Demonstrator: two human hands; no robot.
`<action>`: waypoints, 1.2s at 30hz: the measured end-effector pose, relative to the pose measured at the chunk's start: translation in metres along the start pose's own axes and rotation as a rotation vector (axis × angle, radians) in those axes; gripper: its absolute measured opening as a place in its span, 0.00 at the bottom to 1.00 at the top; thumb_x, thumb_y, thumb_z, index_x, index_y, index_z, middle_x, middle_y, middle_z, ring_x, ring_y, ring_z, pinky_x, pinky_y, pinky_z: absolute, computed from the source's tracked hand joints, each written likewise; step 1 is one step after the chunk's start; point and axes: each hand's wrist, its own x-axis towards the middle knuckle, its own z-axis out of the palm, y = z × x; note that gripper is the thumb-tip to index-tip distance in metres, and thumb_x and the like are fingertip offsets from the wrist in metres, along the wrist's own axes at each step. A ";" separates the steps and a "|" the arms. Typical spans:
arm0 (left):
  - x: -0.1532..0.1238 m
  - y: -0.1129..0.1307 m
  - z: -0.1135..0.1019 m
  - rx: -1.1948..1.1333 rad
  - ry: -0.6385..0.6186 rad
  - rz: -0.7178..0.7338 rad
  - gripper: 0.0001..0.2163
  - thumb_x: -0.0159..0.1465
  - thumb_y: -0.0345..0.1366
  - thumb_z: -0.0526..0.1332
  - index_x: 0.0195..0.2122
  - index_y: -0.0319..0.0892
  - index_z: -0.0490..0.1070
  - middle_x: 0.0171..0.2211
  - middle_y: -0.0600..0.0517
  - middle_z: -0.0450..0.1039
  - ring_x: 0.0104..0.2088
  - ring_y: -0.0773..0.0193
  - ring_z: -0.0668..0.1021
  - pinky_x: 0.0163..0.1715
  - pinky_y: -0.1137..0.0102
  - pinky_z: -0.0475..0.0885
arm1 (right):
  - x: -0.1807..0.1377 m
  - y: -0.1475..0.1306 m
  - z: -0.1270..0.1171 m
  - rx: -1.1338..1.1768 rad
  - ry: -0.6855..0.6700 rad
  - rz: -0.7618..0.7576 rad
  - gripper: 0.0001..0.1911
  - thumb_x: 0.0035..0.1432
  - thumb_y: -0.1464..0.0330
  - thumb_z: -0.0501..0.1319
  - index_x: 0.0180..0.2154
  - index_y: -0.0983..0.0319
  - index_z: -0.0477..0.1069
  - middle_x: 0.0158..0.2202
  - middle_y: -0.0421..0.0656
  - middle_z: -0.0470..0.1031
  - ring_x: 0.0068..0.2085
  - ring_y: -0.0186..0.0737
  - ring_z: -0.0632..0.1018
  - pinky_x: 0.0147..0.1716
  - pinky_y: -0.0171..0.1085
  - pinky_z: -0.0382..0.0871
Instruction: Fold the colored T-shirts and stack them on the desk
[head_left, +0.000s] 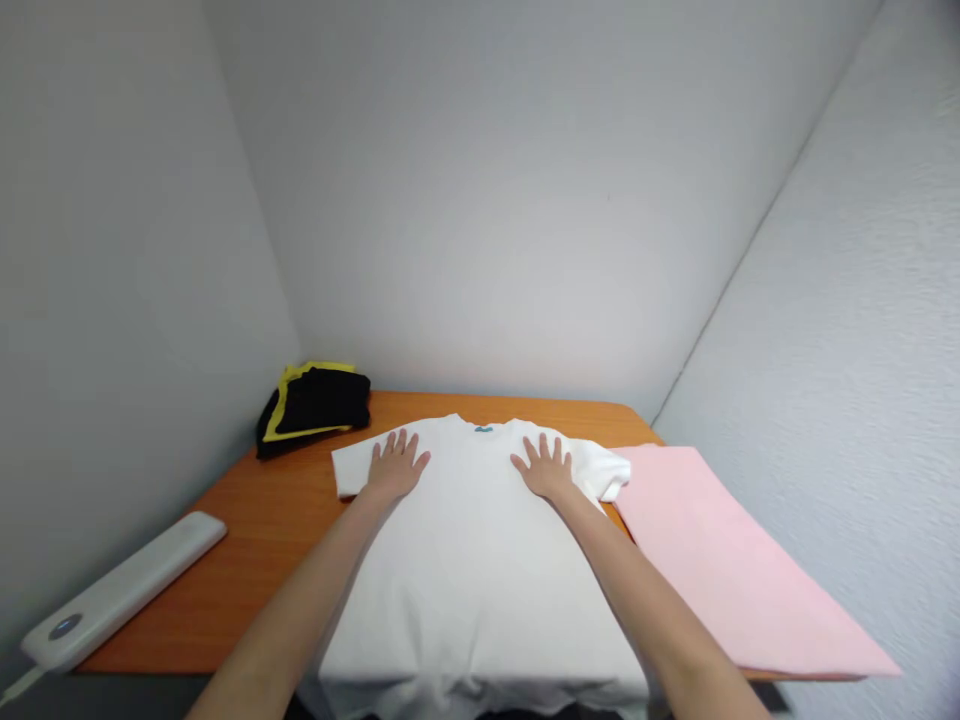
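Observation:
A white T-shirt [480, 560] lies spread out on the wooden table, its neckline and small label at the far side. Its lower end hangs over the near edge. My left hand [396, 466] rests flat on the shirt near the left shoulder, fingers spread. On the other shoulder lies my right hand [544, 468], also flat with its fingers apart. The left sleeve is laid out flat, while the right sleeve looks bunched at its end.
Pink cloth [727, 560] covers the table's right side and overhangs its edge. Folded black and yellow cloths [322, 400] are stacked at the back left. A white power strip [127, 590] with a cord lies along the left edge of the table [262, 540]. Walls enclose the back and sides.

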 end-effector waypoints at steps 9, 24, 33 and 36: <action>0.055 -0.028 0.013 0.010 -0.038 0.008 0.30 0.70 0.52 0.40 0.69 0.43 0.50 0.71 0.44 0.42 0.70 0.47 0.47 0.64 0.47 0.44 | 0.067 0.015 0.032 -0.127 0.010 0.008 0.37 0.65 0.42 0.38 0.69 0.49 0.44 0.72 0.41 0.37 0.69 0.59 0.36 0.63 0.60 0.33; 0.085 -0.033 0.028 0.047 0.011 0.019 0.29 0.70 0.52 0.40 0.68 0.45 0.51 0.70 0.45 0.45 0.69 0.49 0.50 0.64 0.47 0.48 | 0.097 0.022 0.049 -0.118 0.102 -0.022 0.36 0.64 0.42 0.38 0.67 0.47 0.49 0.71 0.41 0.42 0.69 0.59 0.40 0.63 0.61 0.36; 0.055 -0.004 -0.003 0.115 0.160 0.156 0.26 0.72 0.42 0.41 0.68 0.36 0.52 0.70 0.42 0.44 0.70 0.50 0.44 0.66 0.50 0.38 | 0.059 -0.001 0.008 -0.068 0.372 -0.223 0.30 0.69 0.58 0.43 0.65 0.68 0.55 0.70 0.53 0.46 0.70 0.50 0.42 0.66 0.53 0.33; 0.019 0.014 -0.003 0.121 0.153 0.226 0.25 0.72 0.43 0.42 0.66 0.35 0.55 0.70 0.42 0.47 0.70 0.50 0.47 0.66 0.51 0.42 | 0.016 -0.008 0.003 -0.045 0.244 -0.277 0.34 0.70 0.54 0.41 0.67 0.71 0.51 0.69 0.54 0.46 0.70 0.49 0.43 0.66 0.52 0.35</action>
